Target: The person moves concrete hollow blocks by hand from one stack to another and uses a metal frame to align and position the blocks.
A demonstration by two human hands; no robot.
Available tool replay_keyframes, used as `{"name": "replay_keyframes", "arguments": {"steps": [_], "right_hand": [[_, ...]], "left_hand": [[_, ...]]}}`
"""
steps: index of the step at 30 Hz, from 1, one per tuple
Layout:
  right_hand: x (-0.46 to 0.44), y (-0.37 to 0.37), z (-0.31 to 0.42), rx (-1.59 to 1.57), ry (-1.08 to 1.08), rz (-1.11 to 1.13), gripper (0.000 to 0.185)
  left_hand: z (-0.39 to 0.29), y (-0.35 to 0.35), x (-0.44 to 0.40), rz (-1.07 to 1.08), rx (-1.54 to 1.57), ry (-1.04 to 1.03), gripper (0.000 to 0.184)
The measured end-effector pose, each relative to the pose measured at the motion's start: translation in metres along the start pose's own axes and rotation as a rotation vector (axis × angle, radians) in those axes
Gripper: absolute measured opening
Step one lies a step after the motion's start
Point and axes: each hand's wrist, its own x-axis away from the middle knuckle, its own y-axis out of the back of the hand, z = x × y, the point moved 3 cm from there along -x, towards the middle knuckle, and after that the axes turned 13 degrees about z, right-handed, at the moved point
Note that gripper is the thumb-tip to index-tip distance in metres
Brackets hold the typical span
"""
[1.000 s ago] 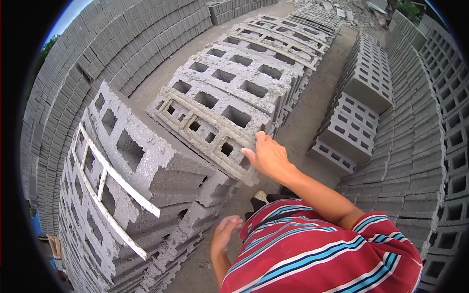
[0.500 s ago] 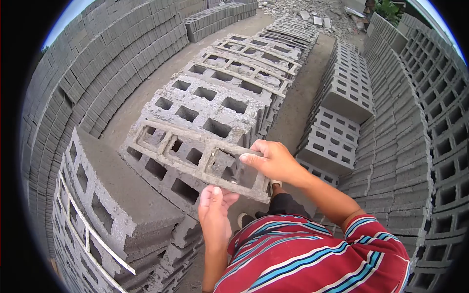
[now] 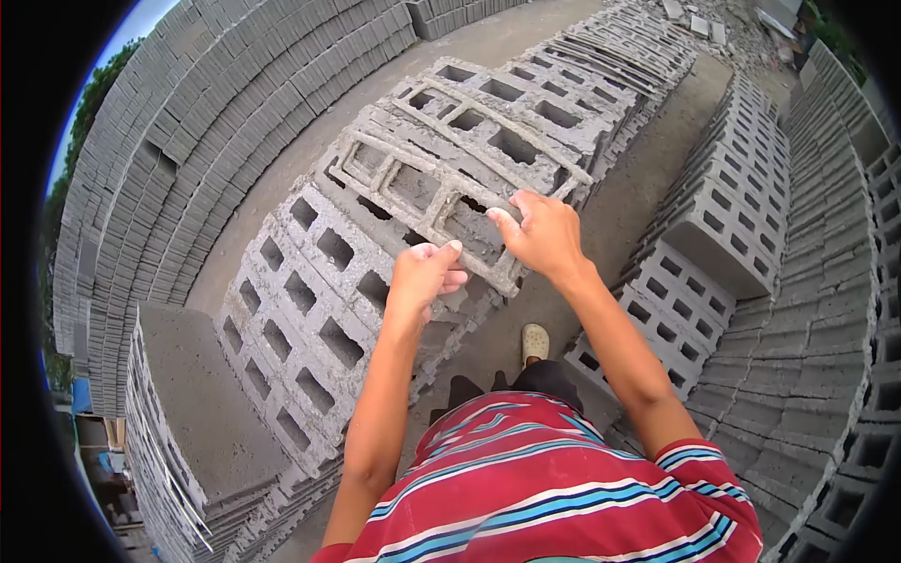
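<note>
Both hands hold a cement-crusted, ladder-shaped frame (image 3: 441, 218) with open sections between its bars, tilted over the row of grey hollow blocks. My right hand (image 3: 546, 235) is closed around its right end, thumb on top. At the near long bar, my left hand (image 3: 427, 281) is closed, with thumb and fingers pinching it. Under and behind it, another crusted frame (image 3: 507, 161) lies on the row. Hollow concrete blocks (image 3: 300, 267) with rectangular holes stand close to my left hand; the held frame partly hides the blocks beneath it.
Tall curved stacks of blocks (image 3: 253, 122) rise at the left. More stacked blocks (image 3: 690, 310) line the right side, with a dirt path (image 3: 648, 155) between. Further thin frames (image 3: 610, 70) lie at the far end. My shoe (image 3: 535, 345) is on the ground beside the row.
Both hands and the held frame have moved forward along the row, off the nearer blocks towards the frame lying further on. The view has shifted with my body.
</note>
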Motion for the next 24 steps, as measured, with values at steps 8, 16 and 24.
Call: {"name": "replay_keyframes", "arguments": {"steps": [8,16,24], "right_hand": [[0.048,0.058,-0.011,-0.233,-0.584,0.533,0.044],[0.059,-0.056,-0.009,-1.513,-0.655,0.203,0.045],[0.064,-0.063,-0.013,-1.449,-0.544,0.204,0.028]], "left_hand": [[-0.041,0.084,-0.018,-0.421,-0.588,0.004,0.054],[-0.081,0.174,-0.148,-0.455,-1.291,-0.102,0.079],[-0.090,0.199,-0.191,-0.155,-1.203,-0.069,0.053]]}}
